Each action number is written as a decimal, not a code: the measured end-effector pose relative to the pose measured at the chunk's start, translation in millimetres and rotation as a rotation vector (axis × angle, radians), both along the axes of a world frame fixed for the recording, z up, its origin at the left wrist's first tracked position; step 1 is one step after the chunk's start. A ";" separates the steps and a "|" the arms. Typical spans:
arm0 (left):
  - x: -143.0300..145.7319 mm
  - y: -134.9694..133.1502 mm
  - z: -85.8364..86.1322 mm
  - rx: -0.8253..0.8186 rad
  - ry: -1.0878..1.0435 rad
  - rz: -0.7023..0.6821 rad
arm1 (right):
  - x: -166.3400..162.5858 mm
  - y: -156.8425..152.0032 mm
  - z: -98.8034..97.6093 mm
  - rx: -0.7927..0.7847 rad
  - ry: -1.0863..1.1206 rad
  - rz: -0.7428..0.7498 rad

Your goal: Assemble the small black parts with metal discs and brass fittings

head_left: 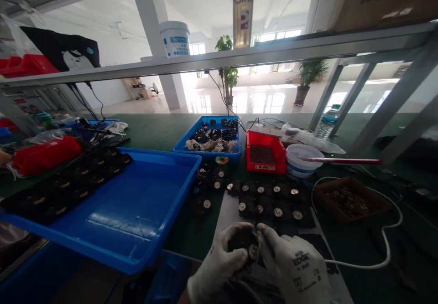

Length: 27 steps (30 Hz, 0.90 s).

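Observation:
My left hand (222, 260), in a whitish work glove, is closed around a black block-shaped part (241, 240) with a round silver disc on its face. Close against its right side is my gloved right hand (294, 267), fingers pressed together and tips at the part's upper edge. What those fingers pinch is hidden. Just beyond both hands, similar black parts (270, 201) with silver discs stand in rows on a pale sheet (224, 217). A few more such parts (205, 205) lie to the left.
A large blue tray (119, 231) at left carries black parts. Farther back are a smaller blue tray (178, 146), a red bin (280, 153) of small pieces and a white tub (303, 165). A brown box (328, 213) and white cable (385, 244) lie right. A shelf (212, 60) spans above.

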<state>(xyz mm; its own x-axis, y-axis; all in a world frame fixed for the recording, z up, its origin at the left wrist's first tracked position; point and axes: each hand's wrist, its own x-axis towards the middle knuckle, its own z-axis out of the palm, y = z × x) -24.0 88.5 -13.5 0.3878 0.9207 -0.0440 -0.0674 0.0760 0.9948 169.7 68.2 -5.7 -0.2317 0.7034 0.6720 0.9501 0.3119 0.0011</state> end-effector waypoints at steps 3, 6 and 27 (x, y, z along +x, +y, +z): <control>-0.2 0.9 -0.2 -0.015 0.009 -0.009 | -1.9 1.7 1.8 0.026 0.005 0.001; -0.3 3.8 -1.8 -0.003 0.028 -0.013 | -4.0 2.4 3.7 0.074 0.028 0.009; -6.2 15.2 -36.0 0.101 0.024 -0.041 | 0.9 6.6 -22.5 0.030 -0.033 -0.072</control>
